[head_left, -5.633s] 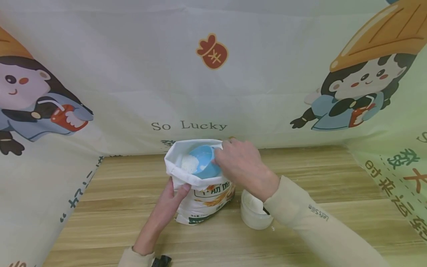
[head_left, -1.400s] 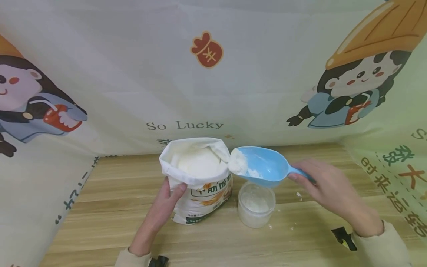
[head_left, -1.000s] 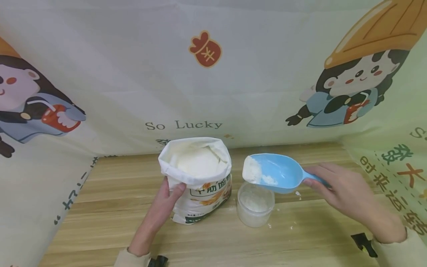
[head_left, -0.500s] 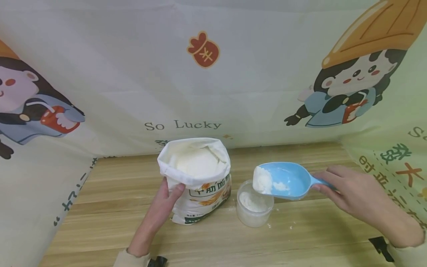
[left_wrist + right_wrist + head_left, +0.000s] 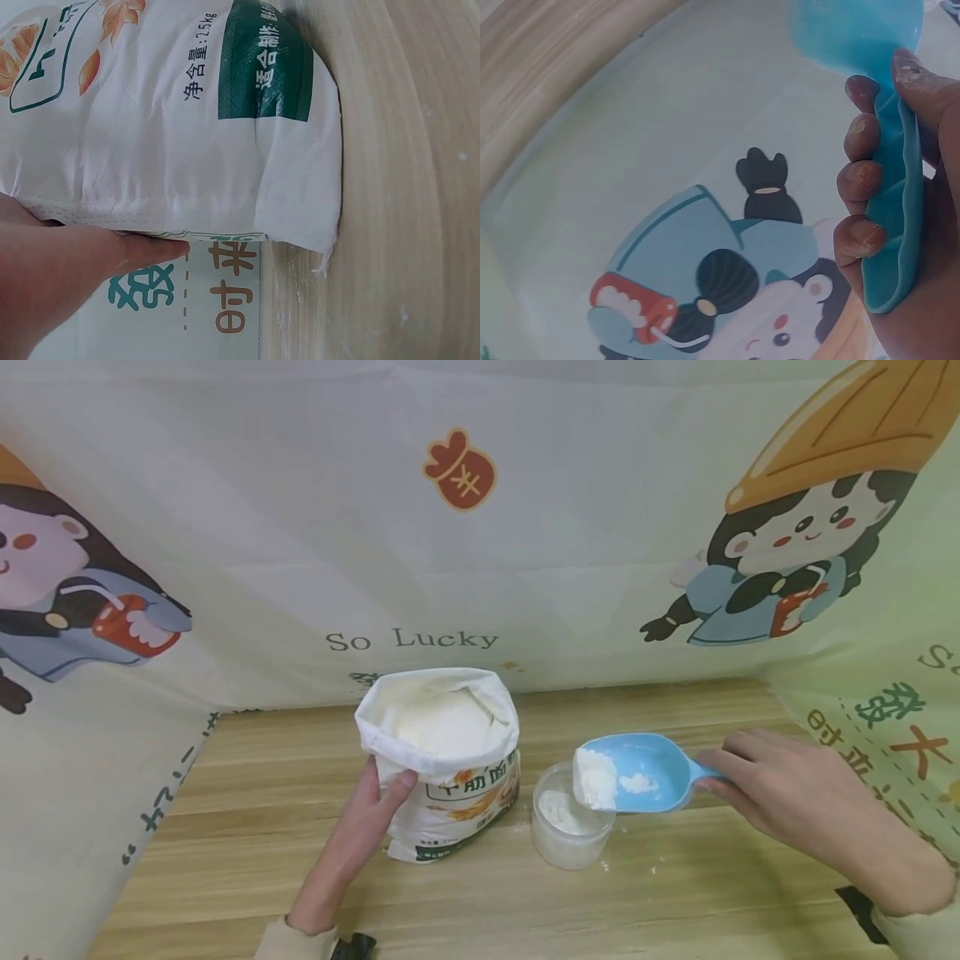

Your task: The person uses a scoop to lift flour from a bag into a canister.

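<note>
My left hand [image 5: 372, 814] grips the side of an open flour bag [image 5: 442, 814], thumb on its front below the rolled rim. In the left wrist view, a finger lies along the edge of the flour bag [image 5: 165, 150]. White flour fills the bag's mouth. My right hand [image 5: 795, 802] holds a blue scoop [image 5: 652, 760] by its handle. Flour lies at the scoop's front lip, which overhangs a clear round jar [image 5: 573, 847] with some flour inside. In the right wrist view, my right hand's [image 5: 930, 180] fingers curl round the ridged scoop handle [image 5: 892, 217].
The wooden table [image 5: 300, 793] bears specks of flour around the jar. A printed cloth [image 5: 600, 527] stands behind and along both sides of the table. The jar stands just right of the bag.
The blue scoop has left the bag, loaded with flour, and has come right and lower over the jar. A heap of flour in the jar has come into view. My left hand stays on the bag.
</note>
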Action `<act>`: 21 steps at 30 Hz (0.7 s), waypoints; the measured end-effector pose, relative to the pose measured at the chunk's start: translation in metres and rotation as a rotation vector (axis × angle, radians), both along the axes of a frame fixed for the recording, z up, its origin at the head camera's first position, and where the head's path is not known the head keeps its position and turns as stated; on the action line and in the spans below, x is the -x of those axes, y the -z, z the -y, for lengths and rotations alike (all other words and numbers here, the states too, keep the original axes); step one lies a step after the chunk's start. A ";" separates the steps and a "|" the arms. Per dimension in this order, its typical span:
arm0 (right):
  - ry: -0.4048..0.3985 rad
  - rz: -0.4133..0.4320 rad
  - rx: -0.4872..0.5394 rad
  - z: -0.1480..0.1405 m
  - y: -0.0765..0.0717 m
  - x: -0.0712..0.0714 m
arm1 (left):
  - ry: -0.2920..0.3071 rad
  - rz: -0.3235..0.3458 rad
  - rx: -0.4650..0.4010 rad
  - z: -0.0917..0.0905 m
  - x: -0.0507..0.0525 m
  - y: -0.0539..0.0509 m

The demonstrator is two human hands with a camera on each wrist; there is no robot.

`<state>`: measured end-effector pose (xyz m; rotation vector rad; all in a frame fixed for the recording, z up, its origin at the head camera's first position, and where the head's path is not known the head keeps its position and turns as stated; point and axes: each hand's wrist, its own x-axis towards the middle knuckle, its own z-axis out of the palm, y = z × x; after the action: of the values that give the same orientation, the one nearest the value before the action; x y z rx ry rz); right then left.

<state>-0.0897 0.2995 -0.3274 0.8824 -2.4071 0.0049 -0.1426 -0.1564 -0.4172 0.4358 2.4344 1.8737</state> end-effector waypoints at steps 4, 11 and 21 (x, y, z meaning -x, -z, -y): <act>-0.046 -0.034 -0.013 0.006 -0.003 0.003 | -0.004 0.002 0.008 -0.001 0.000 -0.002; -0.076 -0.075 -0.044 0.015 -0.008 0.005 | -0.001 0.004 0.016 -0.001 0.002 -0.001; -0.067 -0.084 -0.129 0.026 -0.017 0.003 | 0.006 0.008 0.002 0.000 0.001 0.000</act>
<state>-0.0929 0.2738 -0.3101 1.0016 -2.3197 -0.1598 -0.1432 -0.1566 -0.4170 0.4342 2.4268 1.8676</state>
